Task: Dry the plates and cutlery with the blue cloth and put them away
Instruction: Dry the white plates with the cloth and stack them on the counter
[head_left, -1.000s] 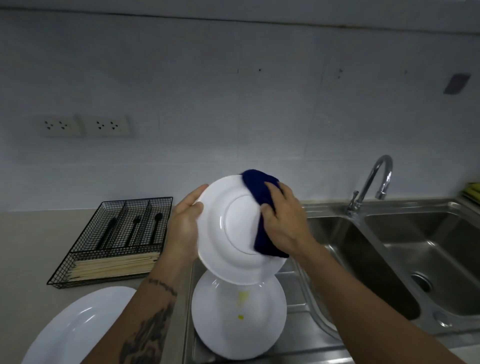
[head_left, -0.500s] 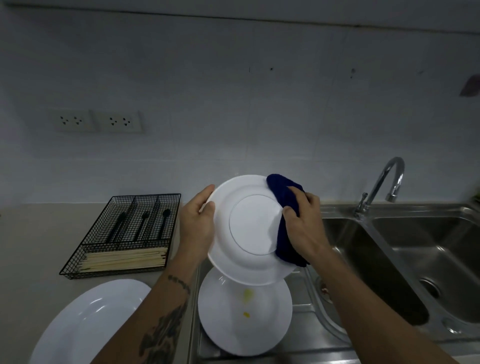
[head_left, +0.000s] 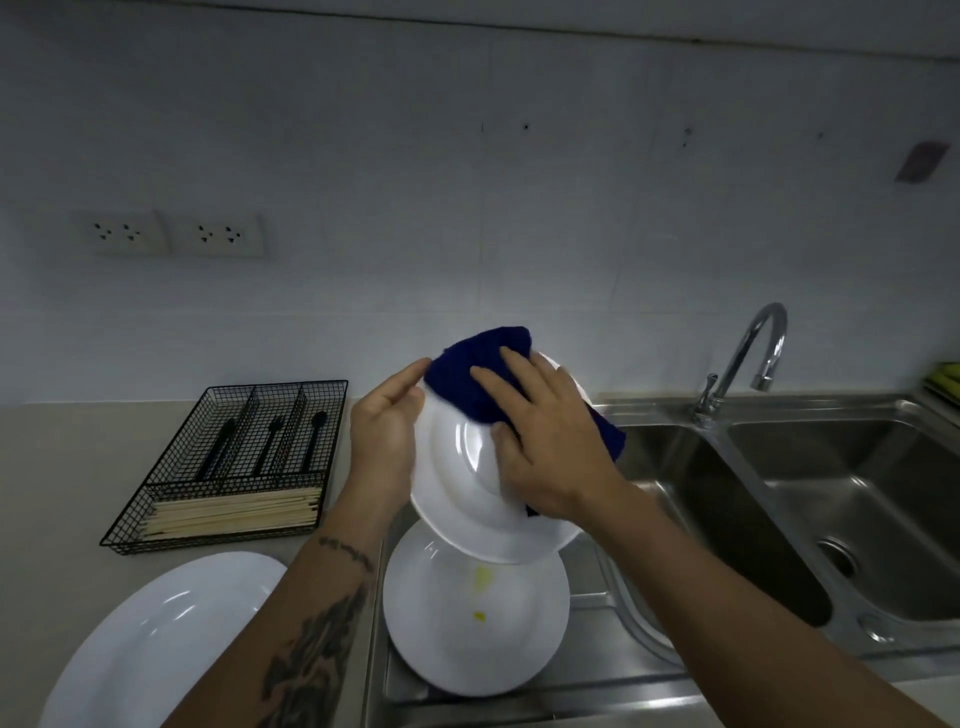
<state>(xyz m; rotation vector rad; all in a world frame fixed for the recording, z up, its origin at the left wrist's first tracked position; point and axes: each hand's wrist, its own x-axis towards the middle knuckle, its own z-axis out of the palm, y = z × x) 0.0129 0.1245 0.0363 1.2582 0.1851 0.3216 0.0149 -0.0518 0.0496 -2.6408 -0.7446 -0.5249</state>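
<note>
Pale tiled wall (head_left: 467, 208) rises behind a beige counter (head_left: 67, 467), with a double socket (head_left: 171, 234) at 10 o'clock and a steel double sink (head_left: 857, 493) with a curved tap (head_left: 748, 353) at 3 o'clock. At the centre, the left hand (head_left: 387, 441) grips the left rim of a white plate (head_left: 467, 499), fingers curled behind it and thumb on the edge, holding it tilted with its underside toward the camera. The right hand (head_left: 550, 447) lies on that underside with fingers spread nearly flat, pressing the blue cloth (head_left: 483, 374) against the plate's upper part; the cloth bunches over the top rim and hangs out past the wrist on the right. Directly below, at 6 o'clock, a second white plate (head_left: 467, 634) lies on the steel draining board (head_left: 597, 675), marked with 2 yellow spots. At 7 o'clock a large white oval plate (head_left: 156, 639) rests on the counter. At 9 o'clock a black wire cutlery tray (head_left: 228, 462) sits on the counter, holding 3 black utensils (head_left: 270, 441) in its far compartments and pale chopsticks (head_left: 234, 512) across the near one.
</note>
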